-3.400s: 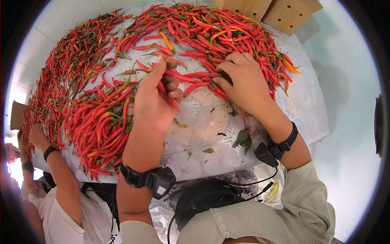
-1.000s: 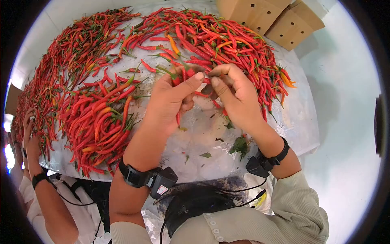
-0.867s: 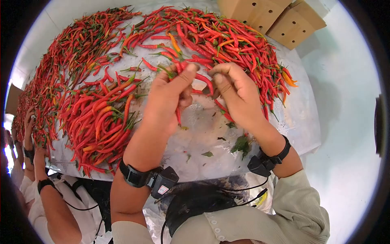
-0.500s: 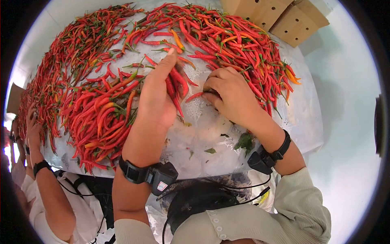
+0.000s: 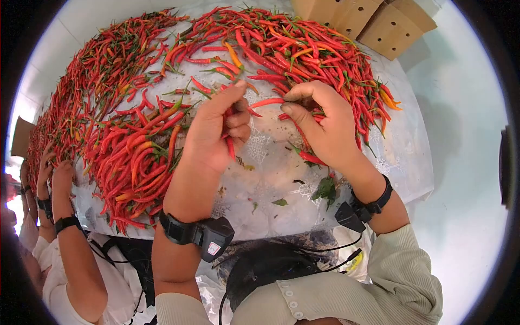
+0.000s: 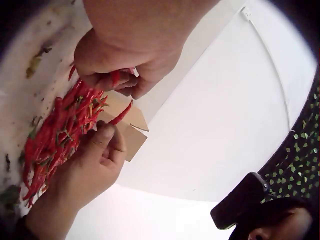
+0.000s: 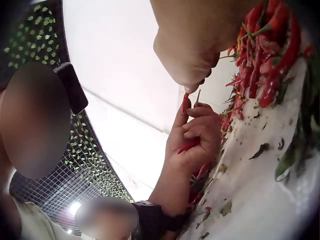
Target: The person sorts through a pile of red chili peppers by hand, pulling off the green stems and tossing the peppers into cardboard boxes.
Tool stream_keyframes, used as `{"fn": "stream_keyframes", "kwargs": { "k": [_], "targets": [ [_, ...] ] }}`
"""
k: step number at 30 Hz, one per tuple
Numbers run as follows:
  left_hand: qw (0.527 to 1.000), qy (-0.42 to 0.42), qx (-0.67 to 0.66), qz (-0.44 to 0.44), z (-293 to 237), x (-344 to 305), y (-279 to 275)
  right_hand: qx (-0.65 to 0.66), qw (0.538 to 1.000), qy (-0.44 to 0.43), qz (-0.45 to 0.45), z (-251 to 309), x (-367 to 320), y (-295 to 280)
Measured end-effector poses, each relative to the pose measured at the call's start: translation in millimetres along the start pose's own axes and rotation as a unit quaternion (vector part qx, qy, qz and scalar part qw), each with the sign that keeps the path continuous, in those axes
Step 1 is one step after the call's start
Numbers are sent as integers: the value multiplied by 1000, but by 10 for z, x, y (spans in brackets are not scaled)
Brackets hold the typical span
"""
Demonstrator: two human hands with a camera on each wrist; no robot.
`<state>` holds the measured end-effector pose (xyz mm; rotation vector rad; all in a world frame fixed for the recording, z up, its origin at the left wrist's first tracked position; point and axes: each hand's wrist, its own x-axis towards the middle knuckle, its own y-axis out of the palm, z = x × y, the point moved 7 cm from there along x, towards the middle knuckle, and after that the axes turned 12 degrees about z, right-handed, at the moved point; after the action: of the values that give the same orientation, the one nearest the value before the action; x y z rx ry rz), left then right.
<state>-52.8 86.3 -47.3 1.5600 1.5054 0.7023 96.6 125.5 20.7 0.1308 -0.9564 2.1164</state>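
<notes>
In the head view, my left hand (image 5: 208,127) curls its fingers round several red chili peppers (image 5: 231,147), mostly hidden in the palm. One tip pokes out below the fingers. To its right, my right hand (image 5: 327,122) pinches a single red chili (image 5: 266,102) between thumb and forefinger, its free end pointing at the left hand. The left wrist view shows that same chili (image 6: 121,113) standing out from the right fingertips. Red chili (image 7: 189,146) also shows in the left palm in the right wrist view. Loose chilies (image 5: 311,158) lie below the right hand.
A large heap of red chilies (image 5: 325,59) spreads behind my right hand, and a bunched pile (image 5: 135,168) lies left of my left forearm. Cardboard boxes (image 5: 398,30) stand at the back right. Leaf scraps (image 5: 325,189) dot the plastic-covered table (image 5: 260,211). Another person's hands (image 5: 62,176) are at far left.
Half a second ago my right hand was lower, its fingertips at a chili on the table; now it holds one up beside the left hand. The left fingers have curled in over their chilies.
</notes>
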Motion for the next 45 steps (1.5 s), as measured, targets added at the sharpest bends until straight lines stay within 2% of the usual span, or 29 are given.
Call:
{"fn": "stream_keyframes", "kwargs": {
  "k": [2, 6, 9, 10, 12, 13, 15, 17, 18, 20, 21, 23, 25, 27, 29, 32, 35, 36, 39, 40, 43, 45],
  "targets": [
    [999, -17, 38, 8, 58, 2, 43, -16, 999, -25, -16, 50, -9, -15],
    [995, -9, 91, -38, 64, -12, 32, -50, 995, -57, -59, 126, -12, -106],
    [993, -2, 84, -79, 30, -15, 8, -25, 982, -50, -178, 176, -53, -541],
    [993, 2, 84, -83, 21, -16, -18, -37, 966, -89, -239, 308, -88, -787],
    [992, 2, 72, -99, 37, -20, -76, -105, 905, -174, -374, 729, -248, -1253],
    [992, -1, 63, -110, 47, -35, -94, -78, 877, -243, -407, 920, -271, -1432],
    [994, -6, 64, -88, 56, -53, -13, -154, 785, -358, -481, 1274, -352, -1773],
    [994, -5, 66, -83, 44, -90, 3, -249, 724, -382, -518, 1519, -318, -1959],
    [995, 2, 63, -81, 32, -81, 4, -367, 681, -309, -552, 1526, -252, -2024],
    [995, 8, 57, -76, 23, -68, -36, -431, 654, -266, -562, 1387, 100, -2135],
    [995, 11, 50, -81, 15, -62, -62, -383, 681, -302, -546, 1227, 370, -2202],
    [995, 11, 39, -94, 13, -61, -92, -413, 794, -143, -423, 658, 1025, -2331],
    [994, 9, 43, -97, -1, -53, -77, -419, 869, 9, -263, 253, 1156, -2053],
    [995, 13, 42, -94, -20, -64, -83, -299, 923, 11, -241, 131, 971, -1682],
    [995, 11, 33, -93, 1, -78, -101, -250, 958, 54, -131, -17, 748, -1232],
    [991, 63, 22, -119, -41, -69, -158, -204, 978, 32, 25, -177, 482, -537],
    [985, 119, 18, -124, -176, -96, -170, -206, 973, -22, 98, -85, 382, 5],
    [981, 137, 30, -134, -234, -111, -149, -206, 973, -70, 80, -4, 356, 142],
    [974, 163, 45, -149, -282, -144, -138, -271, 952, -85, 116, 106, 325, 535],
    [976, 157, 41, -146, -275, -133, -154, -303, 934, -53, 180, 53, 290, 632],
    [982, 128, 22, -136, -209, -107, -170, -344, 914, -27, 212, -60, 242, 621],
    [986, 107, 11, -130, -155, -97, -158, -315, 931, -35, 182, -63, 200, 511]
  ]
}}
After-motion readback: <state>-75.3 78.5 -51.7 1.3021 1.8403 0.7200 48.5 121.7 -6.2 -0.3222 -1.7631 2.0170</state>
